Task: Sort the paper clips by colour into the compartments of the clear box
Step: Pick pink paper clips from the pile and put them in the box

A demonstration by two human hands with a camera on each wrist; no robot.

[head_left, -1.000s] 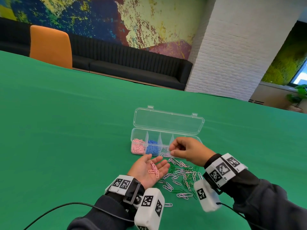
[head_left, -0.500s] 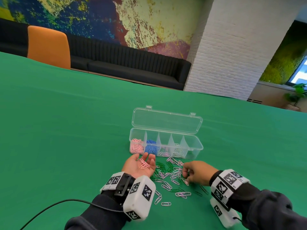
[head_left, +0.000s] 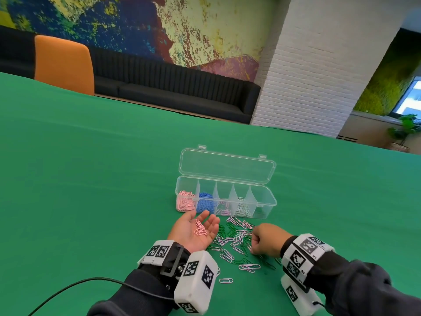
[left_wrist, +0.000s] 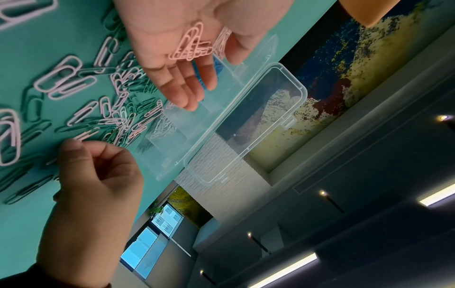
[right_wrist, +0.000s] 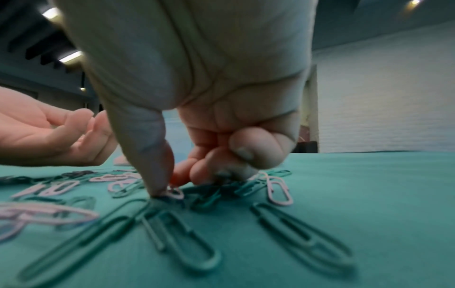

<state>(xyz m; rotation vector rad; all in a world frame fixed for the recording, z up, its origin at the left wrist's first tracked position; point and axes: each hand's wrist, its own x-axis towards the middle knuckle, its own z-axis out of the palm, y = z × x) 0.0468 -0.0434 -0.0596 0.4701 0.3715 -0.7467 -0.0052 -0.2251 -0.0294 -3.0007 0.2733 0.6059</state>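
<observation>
right hand [head_left: 265,240] lowered from the clear box [head_left: 264,202] onto the loose clips [head_left: 237,244], thumb and fingers closed on a pink clip [right_wrist: 175,192], left hand [head_left: 196,231] drawn back slightly

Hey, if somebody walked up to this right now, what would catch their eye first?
Probably the left hand, palm up with a few pink clips on it, just in front of the clear box. Beside it, the right hand pinches into the pile of loose clips on the green table.

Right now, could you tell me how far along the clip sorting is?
Partly done: the box holds pink, blue and pale clips. The left hand cups pink clips; the right hand picks at the pile, where many green and pale clips remain.
</observation>
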